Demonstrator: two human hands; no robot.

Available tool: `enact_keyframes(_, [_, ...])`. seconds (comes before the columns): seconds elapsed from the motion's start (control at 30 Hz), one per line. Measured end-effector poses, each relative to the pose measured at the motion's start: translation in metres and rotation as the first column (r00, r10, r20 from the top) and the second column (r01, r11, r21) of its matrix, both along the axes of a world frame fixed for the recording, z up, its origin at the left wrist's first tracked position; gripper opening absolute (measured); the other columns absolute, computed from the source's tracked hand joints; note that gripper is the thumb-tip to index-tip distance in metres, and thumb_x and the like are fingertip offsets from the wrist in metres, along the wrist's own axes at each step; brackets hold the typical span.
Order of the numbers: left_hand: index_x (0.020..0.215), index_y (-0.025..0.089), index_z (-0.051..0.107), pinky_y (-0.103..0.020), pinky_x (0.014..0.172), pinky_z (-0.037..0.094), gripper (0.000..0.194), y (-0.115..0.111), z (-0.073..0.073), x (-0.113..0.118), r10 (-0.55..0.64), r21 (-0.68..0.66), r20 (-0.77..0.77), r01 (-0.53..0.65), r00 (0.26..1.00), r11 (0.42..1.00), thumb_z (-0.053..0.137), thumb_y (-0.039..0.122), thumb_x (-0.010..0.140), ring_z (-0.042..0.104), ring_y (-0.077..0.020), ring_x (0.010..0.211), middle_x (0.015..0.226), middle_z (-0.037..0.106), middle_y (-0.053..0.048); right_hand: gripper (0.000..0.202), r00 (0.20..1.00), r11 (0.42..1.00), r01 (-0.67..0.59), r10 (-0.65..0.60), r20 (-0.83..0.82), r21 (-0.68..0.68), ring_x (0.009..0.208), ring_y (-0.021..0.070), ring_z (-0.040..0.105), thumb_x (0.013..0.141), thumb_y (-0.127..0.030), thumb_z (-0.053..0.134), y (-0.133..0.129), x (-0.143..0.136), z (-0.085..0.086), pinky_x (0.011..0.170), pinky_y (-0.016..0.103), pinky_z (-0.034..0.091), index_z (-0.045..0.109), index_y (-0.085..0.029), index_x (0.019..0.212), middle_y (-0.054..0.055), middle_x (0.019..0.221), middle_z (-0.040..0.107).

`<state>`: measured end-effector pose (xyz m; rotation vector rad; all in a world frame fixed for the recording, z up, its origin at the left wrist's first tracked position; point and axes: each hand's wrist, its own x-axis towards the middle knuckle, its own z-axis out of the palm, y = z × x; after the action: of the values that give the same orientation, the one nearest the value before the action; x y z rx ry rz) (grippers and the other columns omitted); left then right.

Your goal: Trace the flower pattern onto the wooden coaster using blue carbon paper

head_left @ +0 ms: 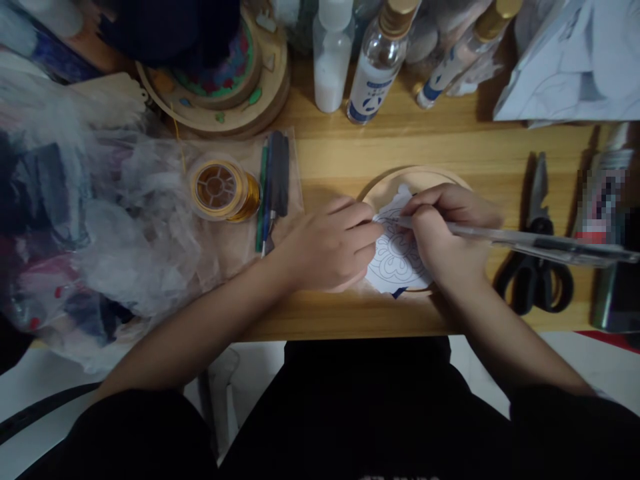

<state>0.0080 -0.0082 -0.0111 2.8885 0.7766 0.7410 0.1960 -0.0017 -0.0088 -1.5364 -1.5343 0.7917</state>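
Observation:
A white paper cutout (397,257) with a printed flower outline lies over a round wooden piece (385,187) near the front of the table. My left hand (337,243) is closed at the paper's left edge, its curled fingertips on the sheet. My right hand (453,233) pinches a long clear pen (520,239) above the paper, its dark end reaching out to the right. My fingers cover the pen's other end and the upper part of the cutout. A bit of dark blue material (399,292) shows under the paper's lower edge.
Black-handled scissors (537,260) and a tube (606,193) lie to the right. Bottles (377,67) stand behind. On the left are a spool of golden thread (225,190), pens (273,177), crumpled plastic bags (135,220) and a round wooden stand (273,87).

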Motion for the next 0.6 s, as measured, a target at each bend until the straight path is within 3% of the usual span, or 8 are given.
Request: enact_keyframes(0.6, [0.076,0.016,0.063,-0.036,0.078,0.046,0.019,-0.0006,0.0008,-0.0001,0.005,-0.019,-0.009,-0.005,1.0,1.0,0.052,0.017,0.092,0.059,-0.0201,0.091,0.091,0.07,-0.005,0.02,1.0,1.0,-0.001,0.001,-0.023,-0.029,0.051,0.0129,0.055,0.073,-0.009,0.054,-0.0005,-0.0004,0.0017,0.049,0.027,0.042,0.064,-0.023,0.062,-0.002,0.056,0.061])
